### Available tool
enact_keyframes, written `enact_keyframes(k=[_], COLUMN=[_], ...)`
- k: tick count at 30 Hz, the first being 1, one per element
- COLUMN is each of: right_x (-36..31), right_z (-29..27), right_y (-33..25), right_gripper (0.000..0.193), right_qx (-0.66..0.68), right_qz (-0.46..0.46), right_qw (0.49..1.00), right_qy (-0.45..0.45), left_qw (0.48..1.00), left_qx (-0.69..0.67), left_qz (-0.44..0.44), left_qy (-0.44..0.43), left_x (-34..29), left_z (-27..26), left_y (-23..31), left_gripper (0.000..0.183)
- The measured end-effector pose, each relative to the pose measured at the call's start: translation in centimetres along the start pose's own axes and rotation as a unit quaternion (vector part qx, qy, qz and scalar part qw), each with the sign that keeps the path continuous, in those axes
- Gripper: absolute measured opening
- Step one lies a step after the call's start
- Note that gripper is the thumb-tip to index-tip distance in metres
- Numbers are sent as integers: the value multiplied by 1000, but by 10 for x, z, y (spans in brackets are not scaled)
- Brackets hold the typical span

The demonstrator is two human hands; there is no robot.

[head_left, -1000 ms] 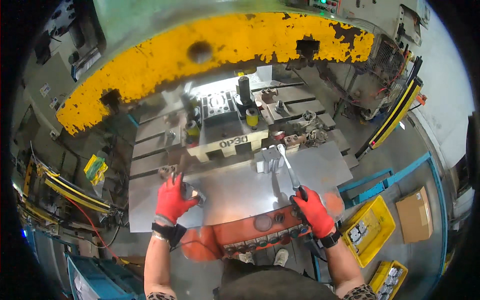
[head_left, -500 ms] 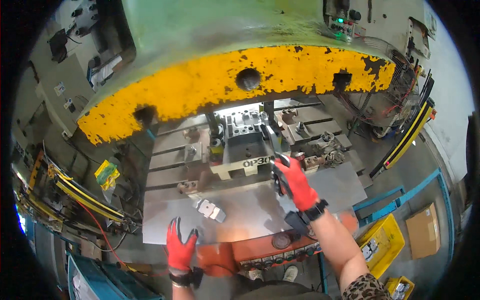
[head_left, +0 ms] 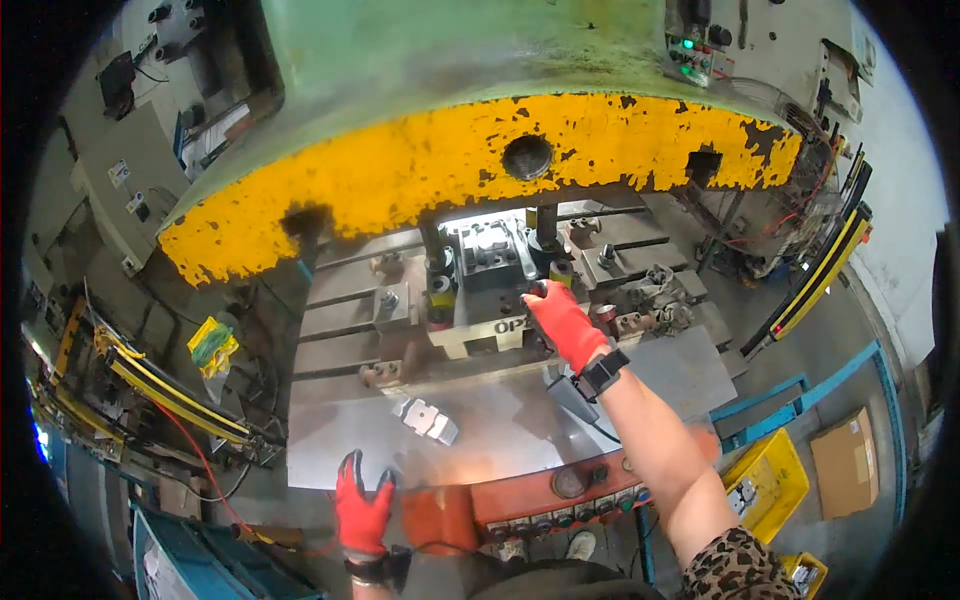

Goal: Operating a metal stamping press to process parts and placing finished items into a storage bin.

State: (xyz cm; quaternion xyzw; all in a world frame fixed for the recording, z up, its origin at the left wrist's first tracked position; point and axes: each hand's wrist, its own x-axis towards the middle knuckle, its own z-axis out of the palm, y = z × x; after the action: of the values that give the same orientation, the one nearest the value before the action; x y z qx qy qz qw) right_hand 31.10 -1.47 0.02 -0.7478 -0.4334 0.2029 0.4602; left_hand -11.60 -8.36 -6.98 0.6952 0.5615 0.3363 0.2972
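Note:
My right hand (head_left: 565,322), in a red glove with dark fingertips, reaches over the front of the die (head_left: 465,342) in the press. Its fingers are closed on a slim hand tool (head_left: 524,258) whose bright metal end points away over the die; the kind cannot be made out. Beyond the tool's end lies the lit metal top of the die, with holes and blocks. My left hand (head_left: 363,510), gloved alike, has its fingers spread and holds nothing at the front edge of the steel plate (head_left: 340,430). Nearest to it on the plate lies a small silvery metal part (head_left: 428,421).
The chipped yellow press ram (head_left: 400,180) hangs above the die. Clamping blocks (head_left: 390,308) and a bundle of rags (head_left: 660,298) flank it. Along the front runs a red control panel (head_left: 540,505). Yellow bins (head_left: 785,480) and a cardboard box (head_left: 845,462) stand at right.
My right hand has moved farther in and to the left with the tool, whose end now reaches farther over the die. My left hand stays almost in place, fingers spread.

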Motion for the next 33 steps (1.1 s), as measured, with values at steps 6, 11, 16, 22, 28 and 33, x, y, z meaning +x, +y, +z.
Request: enact_keyframes(k=[6,11,16,22,28,33], right_x=[-2,-6,-37,-161,-323,-349], right_z=[-12,-11,-29,-117,-173,-170], right_y=[-3,-11,-16,62,251,330], right_gripper=[44,38,56,43,47,43], right_qx=[-21,-123,-370,-44,-56,172], right_qz=[11,-19,-71,11,78,343], right_qw=[999,992,926,993,934,888], right_qy=[-44,-8,-7,111,345,253], left_qw=[995,988,981,977,932,915], left_qx=[-69,59,176,155,-305,-338], left_qz=[14,61,-5,-144,-169,-187], left_qy=[72,129,86,-21,-98,-118], left_x=[-4,-16,-32,-69,-75,-69], left_z=[-27,-65,-71,-17,67,102], left_y=[9,2,-39,-102,-152,-165], left_gripper=[67,68,68,58,50,50])
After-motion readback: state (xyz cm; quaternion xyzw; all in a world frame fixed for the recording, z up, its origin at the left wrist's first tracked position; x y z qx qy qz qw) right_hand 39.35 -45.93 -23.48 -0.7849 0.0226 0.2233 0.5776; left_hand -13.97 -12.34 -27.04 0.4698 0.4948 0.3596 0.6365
